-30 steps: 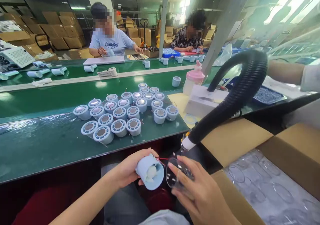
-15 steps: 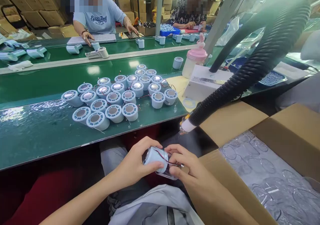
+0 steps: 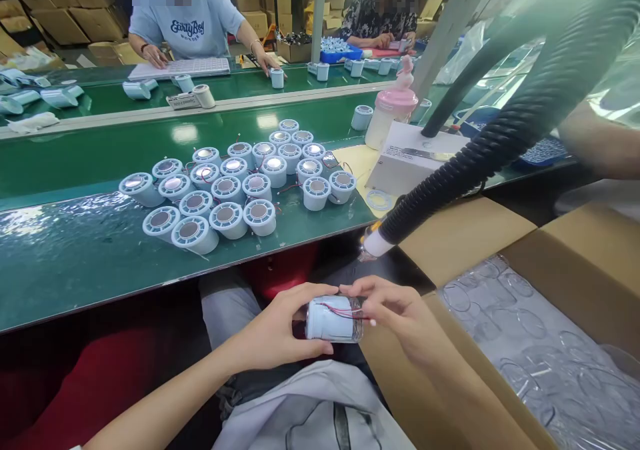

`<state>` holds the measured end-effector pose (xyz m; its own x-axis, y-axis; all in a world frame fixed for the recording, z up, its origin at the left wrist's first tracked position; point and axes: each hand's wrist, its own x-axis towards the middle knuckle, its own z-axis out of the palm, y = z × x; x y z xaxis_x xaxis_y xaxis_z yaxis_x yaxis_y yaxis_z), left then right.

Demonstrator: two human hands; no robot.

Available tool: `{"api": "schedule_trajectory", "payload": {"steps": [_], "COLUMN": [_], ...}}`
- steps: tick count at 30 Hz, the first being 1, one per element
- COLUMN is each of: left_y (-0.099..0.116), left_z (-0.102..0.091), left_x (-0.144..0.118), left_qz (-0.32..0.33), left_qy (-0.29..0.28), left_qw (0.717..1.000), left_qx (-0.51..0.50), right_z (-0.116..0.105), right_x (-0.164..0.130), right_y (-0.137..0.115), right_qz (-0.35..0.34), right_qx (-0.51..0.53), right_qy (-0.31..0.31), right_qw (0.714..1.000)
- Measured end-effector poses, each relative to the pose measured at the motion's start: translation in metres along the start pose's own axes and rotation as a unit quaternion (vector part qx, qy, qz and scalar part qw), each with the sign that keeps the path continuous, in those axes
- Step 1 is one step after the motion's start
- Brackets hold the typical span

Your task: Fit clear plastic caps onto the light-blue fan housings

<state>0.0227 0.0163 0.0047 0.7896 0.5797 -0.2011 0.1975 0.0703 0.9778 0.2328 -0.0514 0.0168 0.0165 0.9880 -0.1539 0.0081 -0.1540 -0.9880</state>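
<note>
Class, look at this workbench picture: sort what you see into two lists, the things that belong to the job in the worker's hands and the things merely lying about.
In the job:
left hand
right hand
pale blue plastic cylinder with red wires
clear plastic cap
cluster of matching pale blue cylinders
cardboard box of clear caps

Lying about:
pink-lidded bottle
black ribbed hose
white box

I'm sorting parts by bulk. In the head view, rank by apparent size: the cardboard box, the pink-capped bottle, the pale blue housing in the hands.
1. cardboard box, by far the largest.
2. and 3. pink-capped bottle and pale blue housing look alike; the housing is nearer the camera, so no ranking.
</note>
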Motion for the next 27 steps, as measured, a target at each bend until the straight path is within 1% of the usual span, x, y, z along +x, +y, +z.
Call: {"api": "schedule_trajectory", "payload": {"steps": [2, 4, 5, 7, 9, 10, 13, 16, 21, 27], "left_y": [-0.001, -0.002, -0.003, -0.003, -0.002, -0.001, 0.002, 0.005, 0.008, 0.011], "left_z": [0.001, 0.002, 0.003, 0.003, 0.002, 0.002, -0.001, -0.003, -0.004, -0.004], "left_x": [-0.001, -0.001, -0.002, -0.003, -0.005, -0.006, -0.01, -0.011, -0.011, -0.012], "left_qz": [-0.028, -0.042, -0.049, -0.059, -0.06, -0.055, -0.038, -0.016, 0.022, 0.027], "left_qy": [0.001, 0.001, -0.001, -0.007, -0.017, -0.018, -0.011, -0.002, -0.009, -0.005], "left_qw": [0.995, 0.983, 0.977, 0.971, 0.976, 0.98, 0.993, 0.997, 0.999, 1.0], "left_qx": [-0.093, -0.177, -0.206, -0.231, -0.211, -0.189, -0.115, -0.069, -0.039, 0.001], "right_z": [-0.003, -0.005, -0.005, -0.006, -0.006, -0.007, -0.007, -0.006, -0.004, -0.002], "right_x": [-0.004, -0.008, -0.011, -0.014, -0.016, -0.017, -0.018, -0.018, -0.018, -0.018], "right_y": [-0.001, 0.001, 0.003, 0.009, 0.014, 0.016, 0.019, 0.016, 0.009, 0.009], "right_qz": [-0.038, -0.085, -0.108, -0.146, -0.158, -0.15, -0.095, -0.057, -0.013, 0.009], "right_qx": [-0.072, -0.158, -0.191, -0.227, -0.229, -0.219, -0.156, -0.082, 0.003, 0.074], "right_qy": [-0.072, -0.111, -0.113, -0.102, -0.095, -0.093, -0.095, -0.107, -0.126, -0.134], "right_qw": [0.994, 0.978, 0.969, 0.957, 0.956, 0.96, 0.979, 0.989, 0.992, 0.988]}}
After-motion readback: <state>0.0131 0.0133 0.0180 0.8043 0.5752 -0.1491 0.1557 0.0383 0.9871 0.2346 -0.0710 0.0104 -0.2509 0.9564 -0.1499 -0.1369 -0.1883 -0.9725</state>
